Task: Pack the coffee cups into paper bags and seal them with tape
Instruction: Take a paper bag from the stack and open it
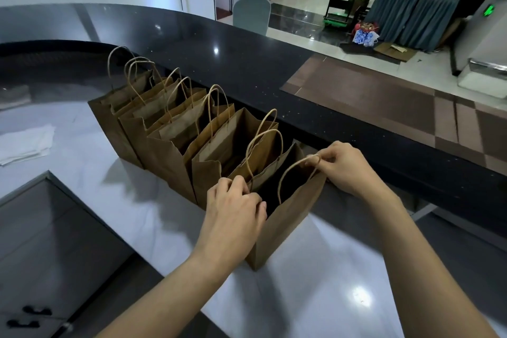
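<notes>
Several brown paper bags with twisted paper handles stand in a row on the white counter, against the raised black ledge. The nearest bag stands open, its inside dark. My left hand pinches the near left rim of that bag's mouth. My right hand pinches the top of its far handle and the rim on the right. No coffee cup and no tape shows in this view.
A folded white cloth lies at the counter's left. A recessed grey sink or lid sits at the lower left. The black curved ledge runs behind the bags. Beyond it are a chair, a trolley and draped tables.
</notes>
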The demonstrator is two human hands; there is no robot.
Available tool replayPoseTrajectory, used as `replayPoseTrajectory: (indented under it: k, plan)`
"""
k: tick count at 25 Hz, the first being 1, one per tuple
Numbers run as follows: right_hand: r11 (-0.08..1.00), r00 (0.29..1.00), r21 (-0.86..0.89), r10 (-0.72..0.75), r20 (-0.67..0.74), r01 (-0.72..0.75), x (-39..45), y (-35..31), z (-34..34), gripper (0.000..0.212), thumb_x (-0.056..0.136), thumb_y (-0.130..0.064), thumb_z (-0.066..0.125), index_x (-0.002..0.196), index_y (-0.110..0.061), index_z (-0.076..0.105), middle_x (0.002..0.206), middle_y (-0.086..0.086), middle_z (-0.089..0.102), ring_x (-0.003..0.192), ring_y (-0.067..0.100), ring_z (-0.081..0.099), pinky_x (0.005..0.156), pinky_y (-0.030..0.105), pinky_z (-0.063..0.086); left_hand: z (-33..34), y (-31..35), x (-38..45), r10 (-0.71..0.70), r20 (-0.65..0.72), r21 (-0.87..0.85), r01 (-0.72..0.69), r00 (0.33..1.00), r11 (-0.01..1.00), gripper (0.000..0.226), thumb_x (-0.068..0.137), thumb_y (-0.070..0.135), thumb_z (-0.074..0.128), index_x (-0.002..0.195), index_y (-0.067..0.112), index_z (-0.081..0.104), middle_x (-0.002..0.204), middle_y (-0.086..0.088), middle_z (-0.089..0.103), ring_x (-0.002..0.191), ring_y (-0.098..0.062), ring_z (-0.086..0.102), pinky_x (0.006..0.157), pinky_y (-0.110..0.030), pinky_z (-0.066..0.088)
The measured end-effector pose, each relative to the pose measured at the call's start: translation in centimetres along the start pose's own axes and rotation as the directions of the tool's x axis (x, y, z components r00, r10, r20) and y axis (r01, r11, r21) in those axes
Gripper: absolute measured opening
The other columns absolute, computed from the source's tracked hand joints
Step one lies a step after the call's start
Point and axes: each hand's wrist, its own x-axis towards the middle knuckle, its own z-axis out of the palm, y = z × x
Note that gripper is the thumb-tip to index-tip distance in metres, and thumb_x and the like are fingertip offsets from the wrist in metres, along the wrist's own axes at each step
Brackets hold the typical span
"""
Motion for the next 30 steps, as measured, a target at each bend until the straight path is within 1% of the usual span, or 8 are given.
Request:
replayPoseTrajectory:
  k: [2,6,9,13,18,21,24,30]
  plan:
    - [0.999,0.997,-0.009,-0.035,0.071,0.035,-0.7,-0.5,-0.1,0.013,0.096,-0.030,0.067,0.096,-0.035,0.079,0.103,-0.010,0.055,0.095,0.008,0.056,0.077,0.020,0.045,-0.2,0.0,-0.3,-0.044,0.059,0.039,0.042,0.997,0.998,0.031,0.103,0.039,0.044,0.119,0.033,0.070,0.113,0.009,0.053,0.112,-0.014,0.040,0.106,-0.035,0.035]
    - [0.995,0.984,-0.088,-0.040,0.173,0.056,-1.2,-2.5,0.2,0.035,0.097,-0.002,0.056,0.103,-0.028,0.080,0.121,-0.011,0.052,0.113,0.009,0.049,0.092,0.024,0.041,-0.9,0.1,-1.3,-0.103,0.112,0.152,0.086,0.988,0.985,0.028,0.102,0.035,0.050,0.124,0.030,0.065,0.125,0.004,0.049,0.120,-0.019,0.038,0.110,-0.037,0.032]
    - [0.984,0.967,-0.171,-0.012,0.255,0.057,-1.8,-3.3,0.4,0.032,0.099,-0.007,0.056,0.121,-0.024,0.072,0.123,-0.005,0.058,0.110,0.013,0.055,0.089,0.024,0.045,-1.5,-0.1,-2.5,-0.133,0.145,0.158,0.110,0.980,0.981,0.027,0.099,0.039,0.054,0.121,0.029,0.067,0.138,0.004,0.039,0.129,-0.020,0.031,0.111,-0.036,0.029]
    - [0.973,0.953,-0.227,0.031,0.302,0.040,-3.0,-3.1,1.0,0.047,0.099,-0.010,0.060,0.142,-0.027,0.056,0.138,0.000,0.059,0.124,0.019,0.057,0.099,0.032,0.050,-1.9,-0.7,-4.4,-0.164,0.162,0.149,0.141,0.973,0.979,0.029,0.096,0.045,0.058,0.120,0.033,0.068,0.152,0.004,0.024,0.140,-0.022,0.018,0.115,-0.036,0.026]
    - [0.974,0.953,-0.227,0.061,0.296,0.008,-3.9,-1.9,1.9,0.055,0.101,-0.005,0.052,0.147,-0.034,0.045,0.139,0.001,0.057,0.117,0.022,0.060,0.083,0.027,0.052,-2.3,-2.5,-6.4,-0.260,0.109,0.189,0.236,0.960,0.953,0.032,0.091,0.041,0.057,0.122,0.038,0.065,0.154,-0.006,0.027,0.141,-0.032,0.022,0.107,-0.047,0.037]
    - [0.973,0.959,-0.231,0.087,0.272,-0.022,-4.3,-1.1,2.2,0.058,0.102,-0.007,0.050,0.152,-0.034,0.037,0.143,0.003,0.054,0.109,0.020,0.060,0.076,0.020,0.049,-2.1,-3.4,-7.0,-0.309,0.187,0.138,0.287,0.932,0.948,0.048,0.095,0.041,0.042,0.143,0.040,0.043,0.160,-0.003,0.020,0.145,-0.030,0.018,0.110,-0.046,0.034]
    - [0.976,0.952,-0.216,0.100,0.290,-0.037,-4.9,-0.4,2.8,0.064,0.099,-0.010,0.058,0.152,-0.037,0.036,0.141,0.002,0.054,0.090,0.012,0.056,0.058,0.017,0.045,-1.9,-3.9,-7.5,-0.285,0.240,-0.019,0.298,0.928,0.954,0.063,0.094,0.038,0.044,0.153,0.037,0.022,0.163,0.009,0.014,0.146,-0.023,0.017,0.112,-0.044,0.035]
    - [0.977,0.939,-0.212,0.096,0.329,-0.026,-6.7,-0.2,2.5,0.080,0.092,-0.001,0.063,0.155,-0.036,0.029,0.146,0.000,0.049,0.102,0.014,0.052,0.059,0.017,0.046,-2.0,-4.1,-8.3,-0.178,0.289,-0.221,0.247,0.941,0.944,0.085,0.086,0.033,0.058,0.157,0.036,0.011,0.164,0.020,0.002,0.144,-0.012,0.018,0.114,-0.035,0.033]
